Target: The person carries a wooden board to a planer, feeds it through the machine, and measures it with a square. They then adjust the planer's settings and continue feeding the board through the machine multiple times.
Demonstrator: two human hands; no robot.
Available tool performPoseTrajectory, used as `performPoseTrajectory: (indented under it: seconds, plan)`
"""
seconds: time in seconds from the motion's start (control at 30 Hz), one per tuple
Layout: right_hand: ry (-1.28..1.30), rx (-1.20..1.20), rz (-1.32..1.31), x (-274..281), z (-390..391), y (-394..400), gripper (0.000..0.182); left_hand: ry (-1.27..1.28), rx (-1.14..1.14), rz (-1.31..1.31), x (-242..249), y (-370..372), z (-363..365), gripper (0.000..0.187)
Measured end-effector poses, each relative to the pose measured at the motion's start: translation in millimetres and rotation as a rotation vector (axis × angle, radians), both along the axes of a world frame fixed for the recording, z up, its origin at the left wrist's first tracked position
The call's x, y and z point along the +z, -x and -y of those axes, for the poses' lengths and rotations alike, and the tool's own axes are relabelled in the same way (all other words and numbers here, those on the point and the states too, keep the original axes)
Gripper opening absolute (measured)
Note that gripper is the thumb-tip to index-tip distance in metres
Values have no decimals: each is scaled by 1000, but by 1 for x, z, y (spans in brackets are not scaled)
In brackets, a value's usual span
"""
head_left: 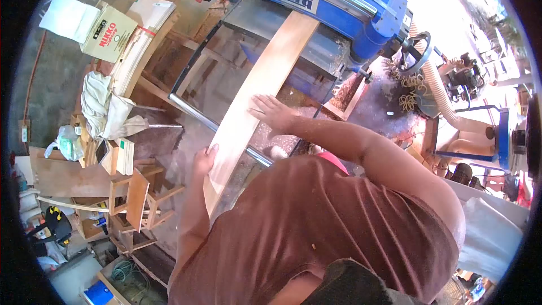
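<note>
A long pale wooden board [257, 93] runs from near my body up to the blue thickness planer [316, 0], its far end at the machine's opening. My left hand [204, 161] grips the board's left edge near its close end, the thumb on top and the other fingers mostly hidden. Flat on the board's right side rests my right hand [274, 114], fingers stretched out. Beneath the board crosses a metal roller bar [195, 113] of the planer's frame.
To the left stand stacked boards [144, 42] with a carton [108, 31] and a crumpled cloth [101, 101]. Small wooden frames [135, 197] are lower left. At right are a handwheel [415, 53], a ribbed hose [437, 85] and wood shavings [409, 101] on the floor.
</note>
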State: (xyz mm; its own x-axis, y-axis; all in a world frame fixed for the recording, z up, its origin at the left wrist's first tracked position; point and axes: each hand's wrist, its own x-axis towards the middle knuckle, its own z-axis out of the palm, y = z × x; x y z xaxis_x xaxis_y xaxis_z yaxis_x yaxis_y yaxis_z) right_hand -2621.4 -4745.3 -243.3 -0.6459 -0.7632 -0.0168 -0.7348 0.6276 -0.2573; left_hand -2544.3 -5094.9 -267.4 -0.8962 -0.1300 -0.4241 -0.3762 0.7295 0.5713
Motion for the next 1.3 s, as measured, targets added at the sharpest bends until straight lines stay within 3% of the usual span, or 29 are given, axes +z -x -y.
performPoseTrajectory:
  seconds: [0.1,0.17,0.27,0.37,0.43,0.7,0.9,0.97,1.0,1.07,1.13,1.23,1.3]
  plan:
    - [-37,-57,-96,-11,22,13,111,95,-118,29,-2,26,-2,60]
    - [-79,-201,-111,-16,32,20,110,199,-27,31,7,40,-12,70]
    - [-39,-233,-196,-43,32,32,104,236,43,-97,8,54,-21,78]
    - [20,-227,-219,-49,22,49,95,262,55,-267,-9,61,-21,78]
    - [50,-203,-273,-40,20,46,90,249,92,-229,9,54,-30,77]
    - [93,-153,-117,-17,14,51,85,239,142,-180,14,61,-33,81]
    - [-74,-117,35,2,27,73,98,232,180,-93,2,63,-28,85]
    - [41,186,-16,-5,38,90,104,177,178,-26,0,63,-27,83]
    - [58,220,-16,-6,37,96,108,158,175,-8,1,65,-28,82]
    - [37,249,17,-2,33,110,107,134,123,35,8,56,-20,84]
    - [20,280,64,-7,31,113,105,170,-69,-149,-11,12,9,91]
    - [101,289,58,-26,29,121,108,461,-274,-165,62,-72,16,99]
    - [124,345,34,-22,29,120,102,613,-388,-123,64,-100,26,102]
